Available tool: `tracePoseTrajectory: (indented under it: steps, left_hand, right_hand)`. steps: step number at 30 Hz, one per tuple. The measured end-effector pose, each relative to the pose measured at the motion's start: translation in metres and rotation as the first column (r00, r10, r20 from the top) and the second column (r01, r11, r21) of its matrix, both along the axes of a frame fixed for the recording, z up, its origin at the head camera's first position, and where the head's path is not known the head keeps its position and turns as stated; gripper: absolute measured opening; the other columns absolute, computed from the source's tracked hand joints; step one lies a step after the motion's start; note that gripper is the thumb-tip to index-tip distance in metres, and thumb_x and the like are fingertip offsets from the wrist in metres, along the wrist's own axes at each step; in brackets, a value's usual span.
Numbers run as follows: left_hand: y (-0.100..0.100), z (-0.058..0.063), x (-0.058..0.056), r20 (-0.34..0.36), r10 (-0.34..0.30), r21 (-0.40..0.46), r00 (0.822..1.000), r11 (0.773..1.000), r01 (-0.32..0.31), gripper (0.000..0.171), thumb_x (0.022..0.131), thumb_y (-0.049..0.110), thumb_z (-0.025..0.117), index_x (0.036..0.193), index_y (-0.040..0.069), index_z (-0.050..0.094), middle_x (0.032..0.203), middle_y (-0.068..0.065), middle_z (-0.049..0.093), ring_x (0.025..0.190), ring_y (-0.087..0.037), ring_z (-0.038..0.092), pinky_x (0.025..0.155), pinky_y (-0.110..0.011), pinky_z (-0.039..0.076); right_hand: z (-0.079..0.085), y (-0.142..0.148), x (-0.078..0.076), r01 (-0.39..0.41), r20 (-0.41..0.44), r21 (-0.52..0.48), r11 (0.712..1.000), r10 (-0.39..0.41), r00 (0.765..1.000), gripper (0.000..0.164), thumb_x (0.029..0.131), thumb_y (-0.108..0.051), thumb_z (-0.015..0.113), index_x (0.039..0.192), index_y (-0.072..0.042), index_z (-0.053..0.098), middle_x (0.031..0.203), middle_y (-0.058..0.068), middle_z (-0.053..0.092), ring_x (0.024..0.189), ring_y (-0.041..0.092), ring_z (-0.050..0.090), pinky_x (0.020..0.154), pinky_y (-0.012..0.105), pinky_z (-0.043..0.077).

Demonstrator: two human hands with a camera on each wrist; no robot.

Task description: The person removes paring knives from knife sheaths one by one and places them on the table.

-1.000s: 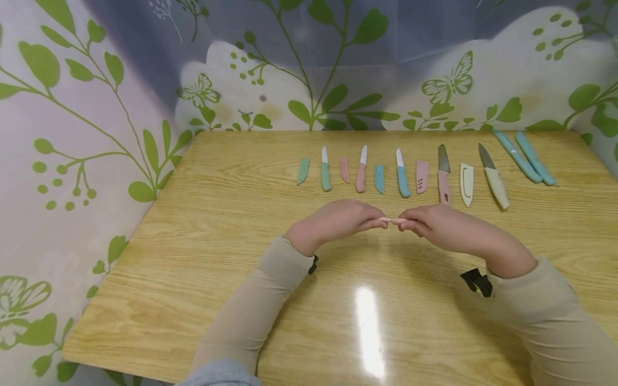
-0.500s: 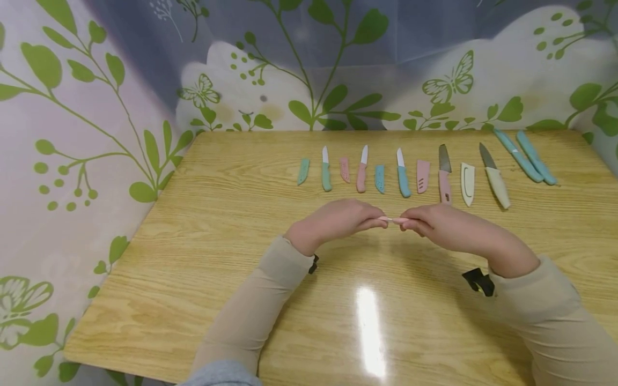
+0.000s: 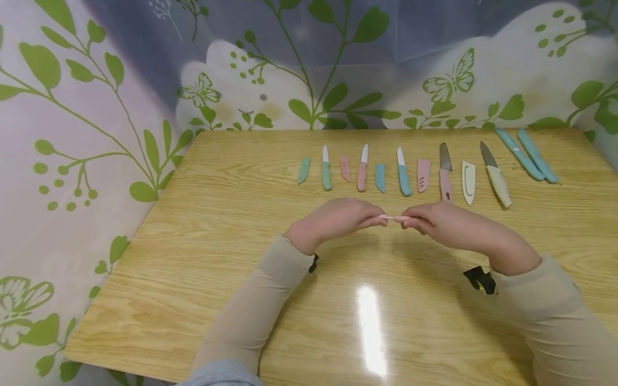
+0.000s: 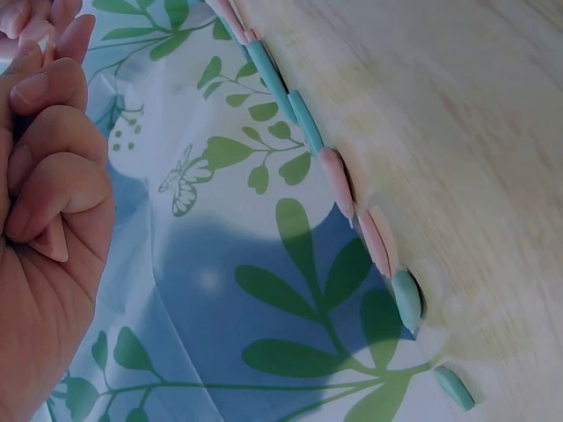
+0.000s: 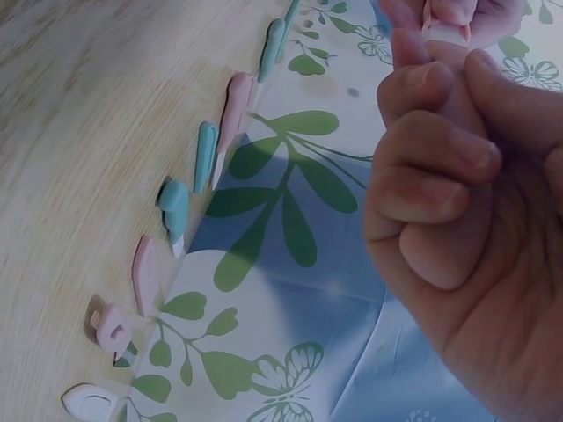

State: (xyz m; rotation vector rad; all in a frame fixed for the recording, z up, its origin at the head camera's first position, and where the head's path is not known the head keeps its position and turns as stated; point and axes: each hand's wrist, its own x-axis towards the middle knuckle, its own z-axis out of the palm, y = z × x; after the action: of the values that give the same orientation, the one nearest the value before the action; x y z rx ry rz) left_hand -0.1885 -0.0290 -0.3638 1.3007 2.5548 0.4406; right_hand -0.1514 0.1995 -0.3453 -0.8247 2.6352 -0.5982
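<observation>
My left hand [image 3: 338, 222] grips a slim pink sheath [image 4: 53, 242] whose pointed end pokes out below the curled fingers. Opposite it, my right hand [image 3: 451, 226] has its fingers wrapped round the rounded pink handle [image 5: 449, 251] of a small knife. A short stretch of the knife's pale blade [image 3: 391, 217] shows between the two hands; the rest is hidden inside the sheath and fingers. Both hands meet over the middle of the table, fingertips nearly together. Behind them lies a pink-handled knife [image 3: 445, 185] with a dark blade.
Along the back of the wooden table [image 3: 193, 268] runs a row of knives beside sheaths: green knife [image 3: 326, 176], pink knife [image 3: 361, 177], blue knife [image 3: 404, 179], cream sheath [image 3: 468, 183], cream knife [image 3: 499, 187]. Two long blue items [image 3: 521, 155] lie at the right. A patterned curtain [image 3: 270, 64] hangs behind.
The strip of blade between the hands has grown slightly longer as my right hand shifts a little to the right. The left hand has barely moved; the row stays the same.
</observation>
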Motion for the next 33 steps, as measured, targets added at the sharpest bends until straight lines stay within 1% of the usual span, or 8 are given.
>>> tracePoseTrajectory:
  steps: [3,6,10,17,20,27,33]
  left_hand:
    - [-0.0002,-0.0010,-0.0008,-0.002,-0.001,0.007,1.000,1.000,0.001,0.034,0.104,0.035,0.041,0.112,0.015,0.068,0.102,0.002,0.070,0.086,-0.006,0.060,0.085,-0.025,0.047]
    - [-0.0006,-0.0019,-0.0020,-0.006,-0.008,0.013,1.000,1.000,0.008,0.034,0.105,0.034,0.041,0.110,0.014,0.068,0.101,0.001,0.069,0.085,-0.006,0.060,0.084,-0.025,0.047]
    - [-0.0007,-0.0030,-0.0038,-0.004,-0.015,0.015,1.000,1.000,0.015,0.034,0.105,0.033,0.041,0.110,0.013,0.068,0.101,0.001,0.069,0.086,-0.007,0.060,0.085,-0.025,0.047]
    - [-0.0011,-0.0038,-0.0051,0.005,-0.019,0.013,1.000,1.000,0.019,0.034,0.105,0.033,0.041,0.111,0.013,0.067,0.102,0.001,0.069,0.085,-0.007,0.060,0.085,-0.026,0.047]
    - [-0.0012,-0.0041,-0.0052,0.007,-0.018,0.010,1.000,1.000,0.018,0.034,0.105,0.034,0.041,0.110,0.013,0.067,0.101,0.001,0.069,0.083,-0.007,0.059,0.084,-0.026,0.047]
    - [-0.0017,-0.0041,-0.0050,0.015,-0.019,0.017,1.000,1.000,0.019,0.035,0.105,0.035,0.040,0.105,0.012,0.067,0.097,0.000,0.068,0.080,-0.007,0.056,0.081,-0.025,0.046]
    - [-0.0023,-0.0038,-0.0060,0.014,-0.013,0.030,1.000,0.999,0.013,0.034,0.104,0.034,0.041,0.104,0.012,0.067,0.093,-0.001,0.068,0.072,-0.008,0.051,0.075,-0.024,0.043]
  right_hand:
    - [-0.0007,0.0009,-0.0002,0.002,0.000,0.000,1.000,-0.002,1.000,0.031,0.104,-0.026,0.044,0.115,-0.006,0.065,0.083,-0.001,0.061,0.067,0.011,0.049,0.069,0.035,0.044]
    - [-0.0003,0.0014,-0.0002,0.005,0.002,0.000,1.000,-0.005,1.000,0.029,0.104,-0.023,0.044,0.115,-0.006,0.065,0.087,0.000,0.063,0.067,0.011,0.048,0.069,0.034,0.044]
    - [-0.0005,0.0022,-0.0009,0.003,0.004,-0.003,1.000,-0.003,1.000,0.030,0.105,-0.024,0.044,0.115,-0.005,0.065,0.089,0.001,0.064,0.066,0.011,0.048,0.069,0.034,0.044]
    - [-0.0009,0.0022,-0.0017,0.017,0.023,0.003,1.000,-0.017,1.000,0.034,0.105,-0.031,0.043,0.113,-0.007,0.065,0.078,0.001,0.056,0.065,0.012,0.047,0.070,0.035,0.043]
    - [-0.0014,0.0023,-0.0016,0.022,0.029,0.007,1.000,-0.022,0.999,0.035,0.105,-0.032,0.042,0.112,-0.007,0.065,0.077,0.001,0.056,0.065,0.012,0.047,0.070,0.035,0.043]
    - [-0.0010,0.0030,-0.0017,0.020,0.032,0.007,1.000,-0.020,0.999,0.037,0.105,-0.033,0.040,0.113,-0.006,0.065,0.084,0.000,0.061,0.067,0.011,0.048,0.072,0.036,0.044]
    - [-0.0014,0.0055,-0.0030,0.020,0.026,0.006,1.000,-0.020,0.999,0.036,0.105,-0.031,0.041,0.115,-0.006,0.065,0.087,0.000,0.063,0.069,0.012,0.049,0.072,0.036,0.044]
